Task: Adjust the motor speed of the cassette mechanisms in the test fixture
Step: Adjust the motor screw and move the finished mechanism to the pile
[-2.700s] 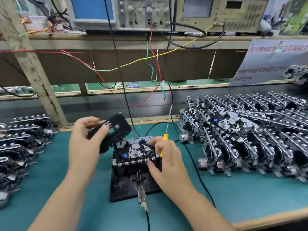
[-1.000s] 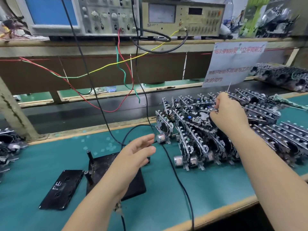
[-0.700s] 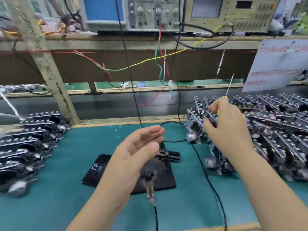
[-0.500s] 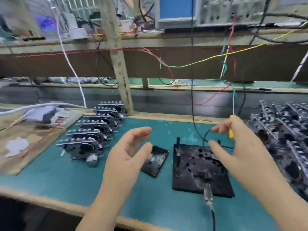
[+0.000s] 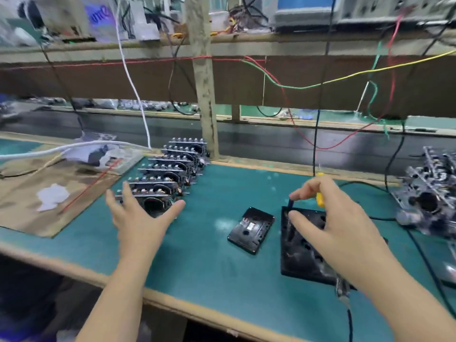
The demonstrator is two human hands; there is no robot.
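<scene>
The black test fixture plate (image 5: 299, 255) lies on the green mat with no mechanism on it. A black cassette (image 5: 251, 229) lies flat just left of it. A row of several cassette mechanisms (image 5: 167, 176) stands at the left. My left hand (image 5: 140, 218) hovers with spread fingers right in front of the nearest one, holding nothing. My right hand (image 5: 330, 218) is over the fixture and grips a yellow-handled screwdriver (image 5: 320, 198). More mechanisms (image 5: 429, 193) crowd the right edge.
A wooden post (image 5: 204, 95) rises behind the left row. Black, red, green and yellow wires hang from the shelf of instruments above. A black cable (image 5: 419, 248) crosses the mat by the fixture. Brown cardboard (image 5: 49, 193) with papers lies at the left.
The mechanism has left the fixture and the cassette lies on the mat. My view swung left; my left hand reached toward the left row, and my right hand came back over the fixture.
</scene>
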